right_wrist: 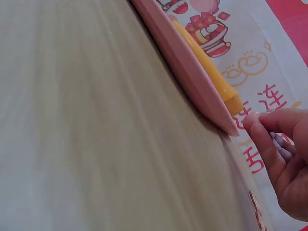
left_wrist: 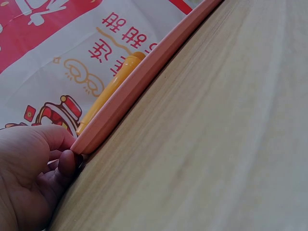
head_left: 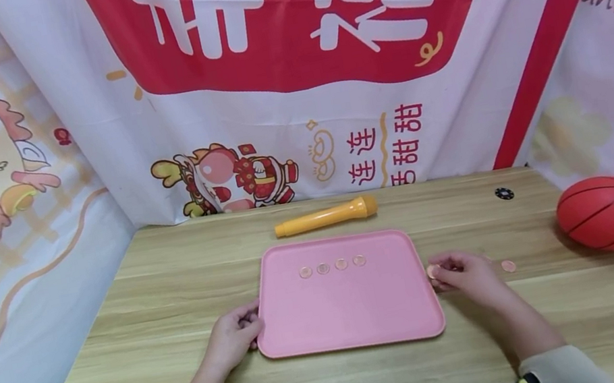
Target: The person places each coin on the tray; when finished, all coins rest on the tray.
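We see the right hand pinching a coin at the tray edge, coin row up-left; left hand fingers curl on opp. edge.

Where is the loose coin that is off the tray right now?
In the head view, the loose coin lies on the wooden table, right of the pink tray, just beyond the right hand and left of the basketball.
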Motion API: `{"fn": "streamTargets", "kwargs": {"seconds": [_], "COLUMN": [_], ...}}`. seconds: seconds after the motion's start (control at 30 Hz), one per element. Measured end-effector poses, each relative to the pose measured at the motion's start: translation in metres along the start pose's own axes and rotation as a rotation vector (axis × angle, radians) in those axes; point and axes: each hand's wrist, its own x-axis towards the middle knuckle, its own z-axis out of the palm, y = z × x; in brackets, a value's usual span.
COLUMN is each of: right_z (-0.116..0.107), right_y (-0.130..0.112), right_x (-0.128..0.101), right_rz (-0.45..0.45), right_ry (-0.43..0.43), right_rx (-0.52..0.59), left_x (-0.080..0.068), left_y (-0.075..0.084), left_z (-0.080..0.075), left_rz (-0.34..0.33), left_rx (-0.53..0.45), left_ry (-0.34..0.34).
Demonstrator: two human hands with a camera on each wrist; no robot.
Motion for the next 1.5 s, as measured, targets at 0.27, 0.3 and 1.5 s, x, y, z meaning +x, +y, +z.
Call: {"fn": "streamTargets", "kwargs": {"seconds": [0.27,0.3,1.5], "right_z": [0.021,0.024,0.089], "right_y": [-0.018,-0.02,-0.03], "right_x": [0.02,0.022,0.074], "right_rz": [0.044,0.038,0.046], "right_ry": [-0.012,-0.003,0.131], "right_rx": [0.07,0.067,-0.158], "left_x": [0.001,0.001,0.001], "left_y": [-0.001,-0.001,-0.002], "left_z": [0.0,0.0,0.0], "left_rz": [0.005,0.005,0.005], "left_rx": [-0.004,-0.006,-0.03], "left_ry": [0.001,0.001,-0.01]}}
